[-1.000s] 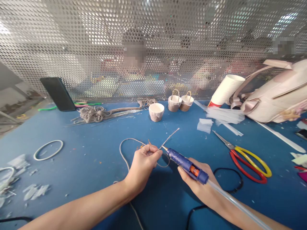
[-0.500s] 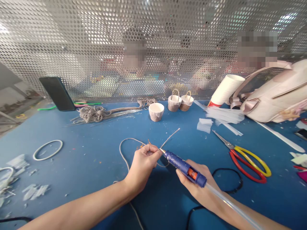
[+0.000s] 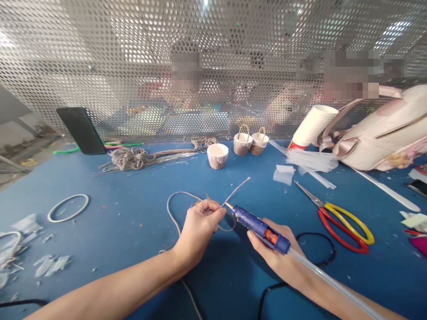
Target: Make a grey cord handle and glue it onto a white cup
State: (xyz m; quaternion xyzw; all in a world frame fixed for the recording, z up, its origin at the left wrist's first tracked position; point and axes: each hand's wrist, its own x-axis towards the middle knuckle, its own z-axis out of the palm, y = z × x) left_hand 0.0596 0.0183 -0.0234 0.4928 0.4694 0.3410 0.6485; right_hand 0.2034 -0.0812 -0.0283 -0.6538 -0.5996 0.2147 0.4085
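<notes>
My left hand pinches a thin beige cord near the middle of the blue table; the cord's free end sticks out up and to the right, and the rest loops behind the hand and runs down toward the front edge. In my right hand is a blue glue gun with a long clear glue stick in its back. Its nozzle points left, at the cord just beside my left fingertips. A small white cup with wrapped sides stands upright beyond the hands.
Two small handled baskets, stacked paper cups and a pale bag stand at the back. Scissors lie right. A cord bundle, a phone and a white ring are left. A perforated metal screen rises behind.
The glue gun and my right hand have shifted slightly right, and the nozzle sits a little higher along the cord. My left hand keeps its pinch.
</notes>
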